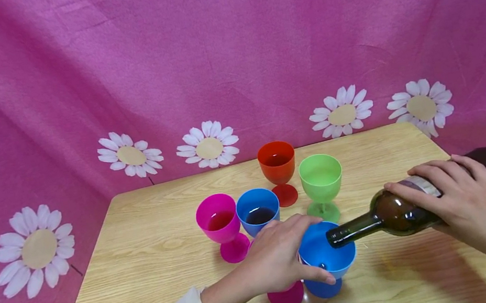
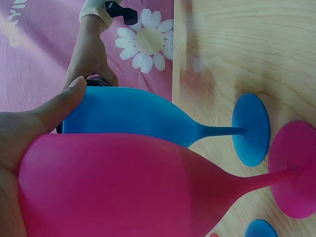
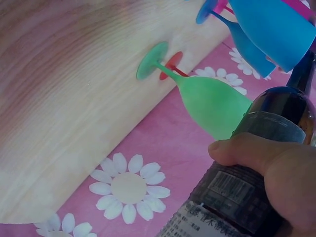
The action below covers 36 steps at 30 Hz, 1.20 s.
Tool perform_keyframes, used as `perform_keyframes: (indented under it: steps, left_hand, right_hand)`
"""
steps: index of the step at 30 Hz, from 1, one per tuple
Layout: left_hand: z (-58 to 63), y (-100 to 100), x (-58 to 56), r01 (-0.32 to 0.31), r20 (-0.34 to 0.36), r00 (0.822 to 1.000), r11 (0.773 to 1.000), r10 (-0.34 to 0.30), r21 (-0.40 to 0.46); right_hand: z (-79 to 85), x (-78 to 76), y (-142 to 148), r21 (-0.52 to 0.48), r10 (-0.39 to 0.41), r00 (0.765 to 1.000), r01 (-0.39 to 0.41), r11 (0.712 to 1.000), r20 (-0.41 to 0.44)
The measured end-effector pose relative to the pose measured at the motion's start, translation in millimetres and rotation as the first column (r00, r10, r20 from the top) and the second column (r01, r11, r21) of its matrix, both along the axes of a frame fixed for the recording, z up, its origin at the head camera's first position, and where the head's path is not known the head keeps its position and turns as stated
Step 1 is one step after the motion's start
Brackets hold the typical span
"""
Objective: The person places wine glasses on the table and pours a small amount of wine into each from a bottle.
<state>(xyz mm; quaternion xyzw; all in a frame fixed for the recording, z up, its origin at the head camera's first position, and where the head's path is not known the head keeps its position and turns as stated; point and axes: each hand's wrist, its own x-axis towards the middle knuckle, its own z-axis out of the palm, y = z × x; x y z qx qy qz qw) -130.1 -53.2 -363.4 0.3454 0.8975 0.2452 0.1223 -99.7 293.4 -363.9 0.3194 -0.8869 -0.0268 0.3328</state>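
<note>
My right hand (image 1: 467, 200) grips a dark glass wine bottle (image 1: 401, 216) round its body. The bottle is tipped nearly flat, its mouth over the bowl of the front blue goblet (image 1: 327, 249). A small dark spot shows low inside that bowl. On the goblet's left side, my left hand (image 1: 272, 261) holds the bowl between thumb and index finger. Beneath this hand stands a pink goblet (image 2: 108, 182), mostly hidden in the head view; the left wrist view shows the palm against its bowl. Whether liquid flows from the bottle, I cannot tell.
Behind the hands stand another pink goblet (image 1: 217, 219) and another blue goblet (image 1: 259, 212), both with dark liquid. Farther back are a red goblet (image 1: 278, 167), also with liquid, and a green goblet (image 1: 321, 181). A pink flowered cloth (image 1: 228, 58) hangs behind the wooden table (image 1: 152, 240).
</note>
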Motion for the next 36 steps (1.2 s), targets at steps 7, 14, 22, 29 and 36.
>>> perform_keyframes:
  steps: [7, 14, 22, 29, 36]
  left_hand:
    - [-0.3, -0.1, -0.1, 0.000, -0.003, 1.000, 1.000, 0.000, 0.003]
    - [-0.5, 0.3, -0.7, 0.002, 0.000, 1.000, 1.000, -0.002, 0.003]
    - [-0.1, 0.1, -0.8, 0.003, 0.000, 1.000, 1.000, -0.003, 0.003]
    - [-0.3, -0.1, -0.6, 0.009, -0.004, 1.000, 1.000, -0.009, 0.008]
    - [-0.6, -0.5, -0.5, 0.009, -0.012, 1.000, 1.000, -0.009, 0.006]
  right_hand:
    - [3.7, -0.6, -2.3, 0.016, 0.006, 1.000, -0.006, 1.000, -0.012]
    - [6.0, -1.1, -3.7, 0.028, 0.004, 1.000, -0.003, 1.000, -0.012]
    - [7.9, -0.6, -5.3, 0.026, 0.012, 1.000, -0.011, 1.000, -0.021]
    - [9.2, -1.4, -4.8, 0.043, 0.008, 1.000, -0.008, 0.999, -0.010]
    - [8.7, -1.8, -4.4, 0.041, 0.009, 1.000, -0.009, 0.999, -0.003]
